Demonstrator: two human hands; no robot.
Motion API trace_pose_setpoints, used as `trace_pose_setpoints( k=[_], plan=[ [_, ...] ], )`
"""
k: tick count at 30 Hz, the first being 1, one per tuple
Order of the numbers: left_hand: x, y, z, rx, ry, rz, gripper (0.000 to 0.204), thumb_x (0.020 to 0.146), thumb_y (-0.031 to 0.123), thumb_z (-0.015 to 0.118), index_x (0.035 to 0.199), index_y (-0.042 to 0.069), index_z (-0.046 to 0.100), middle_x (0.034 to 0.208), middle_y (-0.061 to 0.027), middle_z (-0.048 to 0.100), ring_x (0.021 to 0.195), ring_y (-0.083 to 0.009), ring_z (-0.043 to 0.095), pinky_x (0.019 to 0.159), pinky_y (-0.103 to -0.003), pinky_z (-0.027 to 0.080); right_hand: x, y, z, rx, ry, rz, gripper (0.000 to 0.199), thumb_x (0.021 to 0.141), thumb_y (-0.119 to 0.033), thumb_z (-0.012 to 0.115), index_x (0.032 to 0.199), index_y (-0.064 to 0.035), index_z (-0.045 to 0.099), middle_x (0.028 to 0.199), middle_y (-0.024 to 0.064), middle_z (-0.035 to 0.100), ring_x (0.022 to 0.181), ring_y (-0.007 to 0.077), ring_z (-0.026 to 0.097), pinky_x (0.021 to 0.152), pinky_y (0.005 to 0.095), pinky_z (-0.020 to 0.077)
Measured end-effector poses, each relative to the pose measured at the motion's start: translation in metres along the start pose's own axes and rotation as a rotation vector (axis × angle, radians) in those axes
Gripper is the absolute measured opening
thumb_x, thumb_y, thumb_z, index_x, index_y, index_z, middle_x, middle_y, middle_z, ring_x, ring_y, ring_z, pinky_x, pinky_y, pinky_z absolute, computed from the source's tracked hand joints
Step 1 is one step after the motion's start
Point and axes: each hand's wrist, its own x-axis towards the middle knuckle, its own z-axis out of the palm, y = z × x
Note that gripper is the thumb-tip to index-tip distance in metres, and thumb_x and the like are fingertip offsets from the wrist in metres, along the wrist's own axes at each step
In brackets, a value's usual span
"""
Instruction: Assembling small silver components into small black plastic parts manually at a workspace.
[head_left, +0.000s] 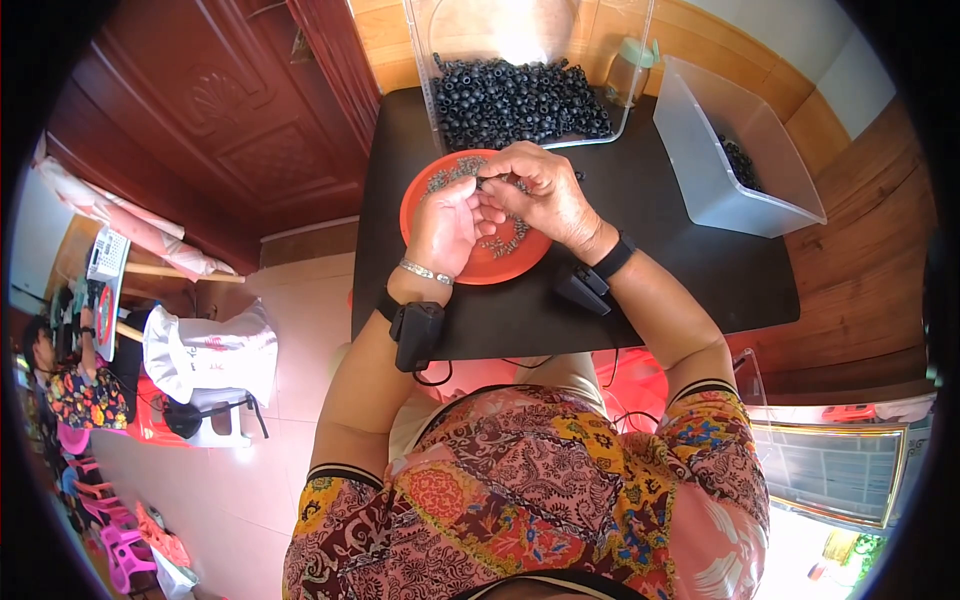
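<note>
Above a round orange-red dish (492, 270), my two hands meet at the fingertips. My left hand (450, 228) is turned palm up, its thumb and forefinger pinching a small black part (482, 184). From the other side my right hand (543, 196) comes palm down, its fingers closed on the same part. Fingers mostly cover it, so its exact shape is hidden. Small grey metallic pieces (456, 173) lie scattered in the dish under and around both hands.
Behind the dish stands a clear bin (432, 108) heaped with black ring-like plastic parts (520, 100). A translucent bin (740, 212) on the right holds fewer black parts. A green-lidded jar (628, 75) is between them on the dark table (660, 270). Another person (85, 395) sits far left.
</note>
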Motion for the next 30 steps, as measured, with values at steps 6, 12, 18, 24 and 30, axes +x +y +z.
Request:
trace_pose_setpoints(
  k=[6,12,18,24,30],
  plan=[
    [-0.002,0.0026,0.0038,0.001,0.001,0.013,0.027,0.094,0.027,0.049,0.103,0.004,0.059,0.089,-0.0055,0.064,0.077,-0.0184,0.061,0.067,-0.029,0.046,-0.0013,0.0011,0.0008,0.072,-0.022,0.096,0.021,0.077,-0.006,0.077,0.096,-0.0068,0.067,0.087,0.0059,0.066,0.076,0.0181,0.064,0.07,0.0288,0.0536],
    [-0.0032,0.0042,0.0023,-0.001,0.02,0.021,0.026,0.094,0.027,0.049,0.104,0.006,0.059,0.089,-0.0044,0.064,0.078,-0.0173,0.06,0.068,-0.029,0.046,-0.0002,-0.0018,0.002,0.05,-0.043,0.052,0.033,0.071,-0.003,0.08,0.101,-0.0086,0.067,0.089,0.0049,0.065,0.081,0.0193,0.063,0.073,0.0304,0.053],
    [-0.0015,0.002,0.0008,-0.026,0.02,0.026,0.025,0.093,0.027,0.05,0.105,0.007,0.059,0.092,-0.0036,0.064,0.078,-0.0162,0.06,0.067,-0.029,0.046,-0.0025,0.0032,0.0034,0.04,-0.03,-0.016,0.036,0.074,0.001,0.077,0.107,-0.0076,0.067,0.094,0.0049,0.065,0.083,0.0148,0.062,0.07,0.0266,0.0511],
    [-0.0037,0.0011,0.0066,-0.011,0.047,0.087,0.024,0.093,0.026,0.051,0.106,0.007,0.059,0.094,-0.0027,0.064,0.076,-0.0149,0.06,0.065,-0.028,0.046,-0.0028,0.0025,0.005,-0.021,0.005,-0.07,0.036,0.073,0.001,0.077,0.107,-0.0074,0.067,0.095,0.0069,0.067,0.083,0.017,0.063,0.067,0.0275,0.0521],
    [-0.0013,-0.0003,0.0039,0.01,0.013,0.089,0.024,0.093,0.025,0.052,0.107,0.007,0.06,0.094,-0.0018,0.065,0.076,-0.0132,0.06,0.064,-0.026,0.046,-0.0016,-0.003,0.0044,-0.083,0.031,-0.088,0.035,0.073,0.0,0.077,0.105,-0.0069,0.067,0.096,0.0083,0.068,0.083,0.0199,0.064,0.067,0.028,0.0526]
  ],
)
